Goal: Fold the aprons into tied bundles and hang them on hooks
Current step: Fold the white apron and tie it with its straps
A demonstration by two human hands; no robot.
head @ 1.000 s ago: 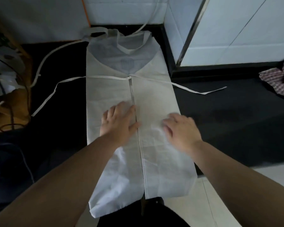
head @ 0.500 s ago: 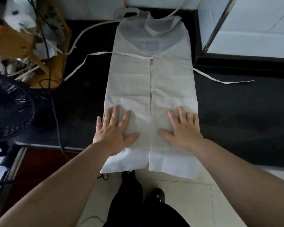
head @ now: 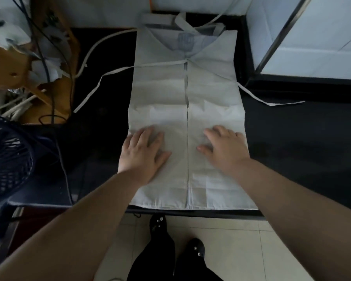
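1. My shoes (head: 157, 224) stand on the floor, just under the counter (head: 302, 138) edge.
2. My left hand (head: 142, 153) and right hand (head: 225, 151) press flat on the apron (head: 186, 94), fingers straight, holding nothing.
3. The apron lies long on the black counter, its sides folded in to the middle.
4. Farther off, its ties (head: 101, 82) trail out both ways.

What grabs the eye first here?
A white apron lies flat along the middle of the black counter, its side flaps folded in to meet at the centre and its waist ties trailing off both sides. The left hand and right hand press flat on its near half, one per flap. A dark fan sits at the far left.
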